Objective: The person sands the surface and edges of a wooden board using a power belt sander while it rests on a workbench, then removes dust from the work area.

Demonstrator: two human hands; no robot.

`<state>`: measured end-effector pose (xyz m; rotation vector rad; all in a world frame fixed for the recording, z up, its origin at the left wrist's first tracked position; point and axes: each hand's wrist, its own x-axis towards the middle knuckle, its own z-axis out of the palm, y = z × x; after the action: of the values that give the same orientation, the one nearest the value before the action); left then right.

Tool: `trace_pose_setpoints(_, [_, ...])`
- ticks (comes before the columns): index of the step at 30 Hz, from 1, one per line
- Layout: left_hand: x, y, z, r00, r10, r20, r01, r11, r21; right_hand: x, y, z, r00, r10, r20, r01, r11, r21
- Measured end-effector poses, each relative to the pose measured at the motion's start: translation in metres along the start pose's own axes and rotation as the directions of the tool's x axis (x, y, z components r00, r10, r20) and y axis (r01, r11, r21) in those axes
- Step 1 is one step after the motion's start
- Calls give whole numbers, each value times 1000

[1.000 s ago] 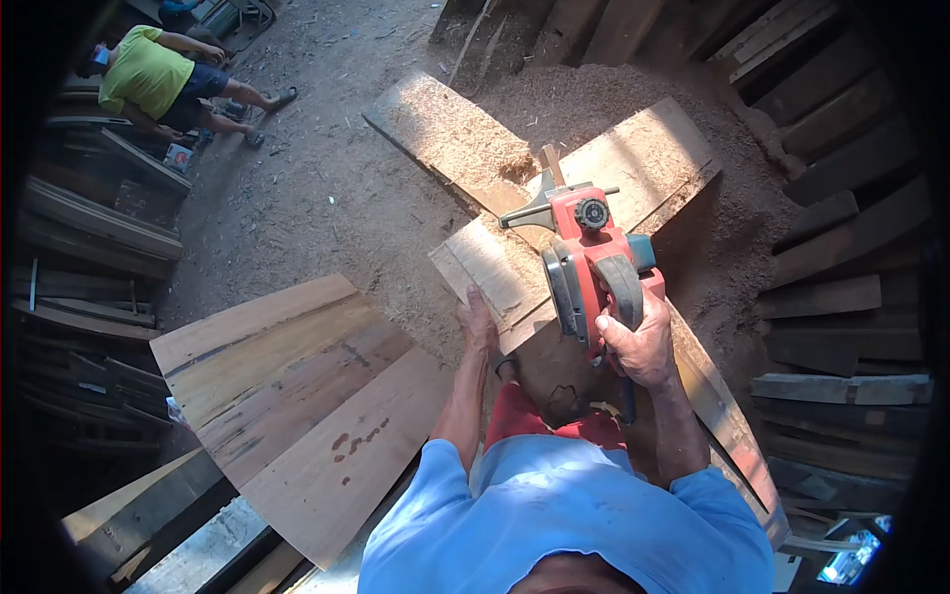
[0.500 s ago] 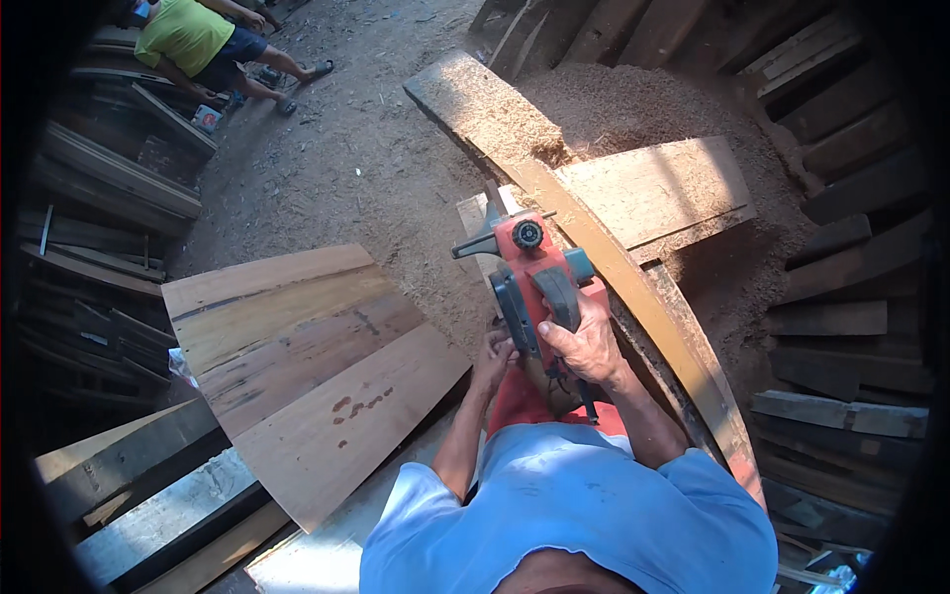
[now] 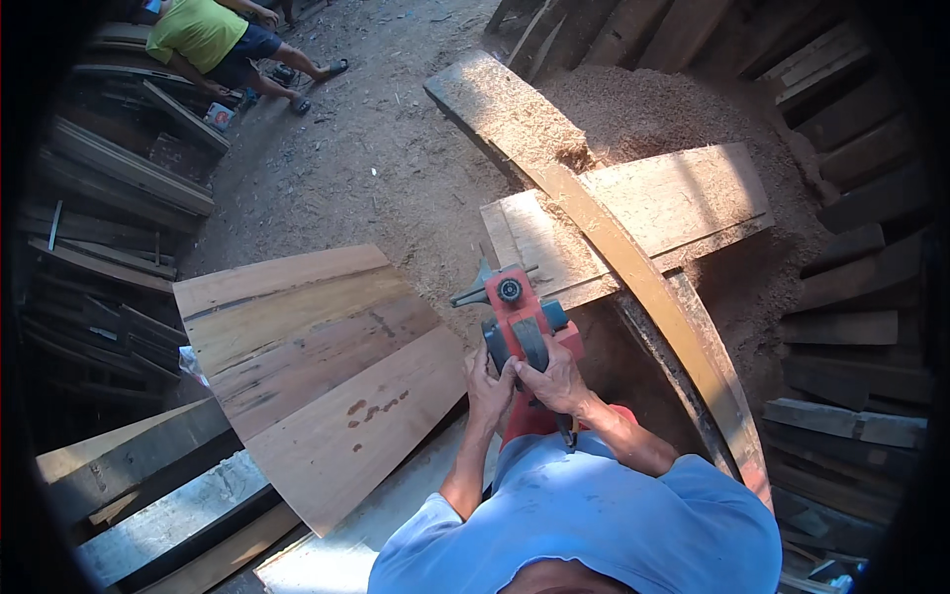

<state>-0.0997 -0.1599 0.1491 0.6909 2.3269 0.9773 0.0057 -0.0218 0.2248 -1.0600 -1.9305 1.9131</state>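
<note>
A red electric planer (image 3: 522, 309) with a black front knob is held up before my body, left of a long plank (image 3: 638, 272). My right hand (image 3: 557, 379) is closed round its dark rear handle. At the planer's left side, my left hand (image 3: 487, 391) grips the housing, its fingertips partly hidden behind the tool; the two thumbs nearly meet. The plank lies aslant, its middle smooth and yellowish, its far end strewn with shavings. It rests across a wide board (image 3: 693, 188) dusted with sawdust.
To my left lies a panel of joined boards (image 3: 317, 346) with dark stains. Stacked timber (image 3: 119, 168) lines the left side, and more planks (image 3: 841, 327) stand along the right. Shavings (image 3: 653, 109) heap beyond the plank. A person in a yellow shirt (image 3: 198, 35) is at the far left.
The planer has come away from the plank, leftward and nearer my body, in my right hand. My left hand has risen from below onto the planer's side. The view has shifted slightly.
</note>
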Motion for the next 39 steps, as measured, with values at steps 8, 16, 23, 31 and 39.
trace_pose_setpoints(8, [76,46,-20,1000,-15,-3,14,982,-188,63,-7,5,999,18,-27,-18,1000,0])
trace_pose_setpoints(16, [208,9,-19,1000,10,-5,-11,919,-393,178,-52,11,999,-29,-38,28,998,-48])
trace_pose_setpoints(23, [229,-6,-23,1000,11,-25,-19,935,-355,196,-52,17,996,-71,-54,68,996,-57])
trace_pose_setpoints(31, [64,26,-13,999,-40,6,40,951,-306,54,-8,9,999,1,-32,-3,999,-48])
trace_pose_setpoints(39, [62,17,-15,999,-36,26,41,966,-254,49,-15,8,999,26,-23,-28,995,-91])
